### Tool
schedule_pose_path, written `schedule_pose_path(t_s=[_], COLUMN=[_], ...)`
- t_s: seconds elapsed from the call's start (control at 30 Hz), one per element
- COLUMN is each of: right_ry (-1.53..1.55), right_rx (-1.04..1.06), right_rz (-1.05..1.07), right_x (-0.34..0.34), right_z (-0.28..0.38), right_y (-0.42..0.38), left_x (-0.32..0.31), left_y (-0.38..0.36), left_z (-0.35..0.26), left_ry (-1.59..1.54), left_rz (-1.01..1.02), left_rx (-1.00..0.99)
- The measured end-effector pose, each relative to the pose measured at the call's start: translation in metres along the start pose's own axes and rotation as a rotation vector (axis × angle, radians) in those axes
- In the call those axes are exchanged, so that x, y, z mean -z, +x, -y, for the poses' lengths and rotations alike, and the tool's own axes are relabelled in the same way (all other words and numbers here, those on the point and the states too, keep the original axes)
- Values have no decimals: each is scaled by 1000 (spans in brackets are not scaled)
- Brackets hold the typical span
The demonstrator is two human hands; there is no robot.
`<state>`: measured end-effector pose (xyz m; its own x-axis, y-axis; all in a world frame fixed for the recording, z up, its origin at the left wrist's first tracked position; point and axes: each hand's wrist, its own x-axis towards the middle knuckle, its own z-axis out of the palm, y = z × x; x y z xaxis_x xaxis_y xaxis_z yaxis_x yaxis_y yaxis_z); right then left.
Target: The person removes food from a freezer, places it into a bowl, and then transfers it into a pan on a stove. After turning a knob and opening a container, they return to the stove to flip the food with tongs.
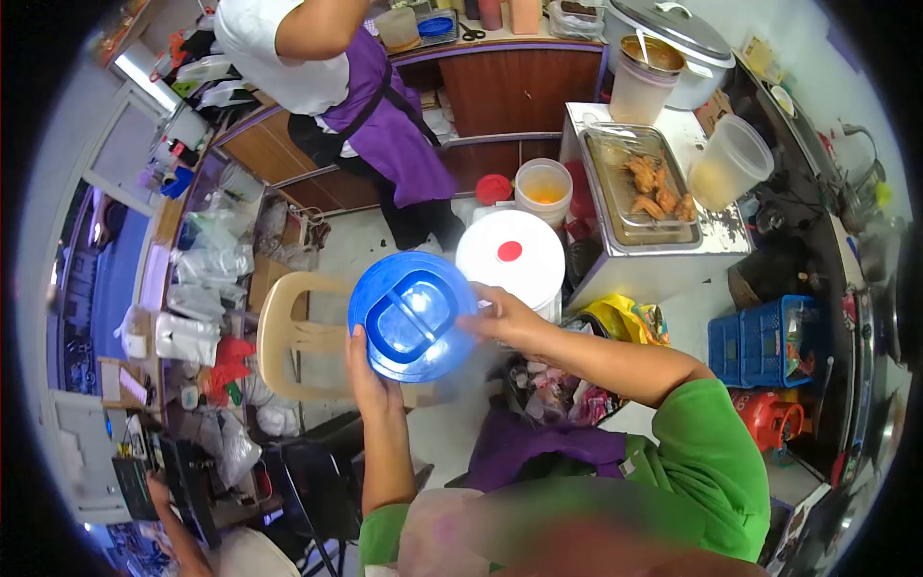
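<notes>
Your left hand grips the blue lid from below: the thumb lies up against its near face at the lower left edge, while the other fingers are hidden behind the disc. Your right hand meets the lid at its right rim, fingers curled and closed on the edge, the forearm running back to a green sleeve. Both hands are thus grasping the same lid, which you hold tilted up toward the camera, raised in the air in front of your chest, its inner side showing a raised, rounded ridge pattern.

Just behind and to the right of the lid stands a white bucket, closed with a white top bearing a red spot. Beyond it sits a smaller tub holding orange liquid, and beside that a red cap. To the right, a metal tray with fried pieces rests on a white counter, near a clear plastic container lying tilted.

Below the lid, to its left, a beige plastic chair stands on the floor. A blue crate sits well apart at the right. A second person in a purple apron stands at the far counter.
</notes>
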<state>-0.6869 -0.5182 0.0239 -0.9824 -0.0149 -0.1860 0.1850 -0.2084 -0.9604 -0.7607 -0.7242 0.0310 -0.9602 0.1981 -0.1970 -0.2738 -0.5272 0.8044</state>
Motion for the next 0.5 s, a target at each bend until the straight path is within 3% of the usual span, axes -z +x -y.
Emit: schedule_pose_path(t_s=[0.17,0.5], right_ry=[109,-104], right_rx=[-105,-31], right_rz=[-133,-289], right_x=[18,108], right_z=[12,-13], right_y=[93,217], left_x=[-3,-42], left_y=[107,252], left_z=[3,52], left_ry=[36,-50], left_rz=[62,213], left_rx=[0,80])
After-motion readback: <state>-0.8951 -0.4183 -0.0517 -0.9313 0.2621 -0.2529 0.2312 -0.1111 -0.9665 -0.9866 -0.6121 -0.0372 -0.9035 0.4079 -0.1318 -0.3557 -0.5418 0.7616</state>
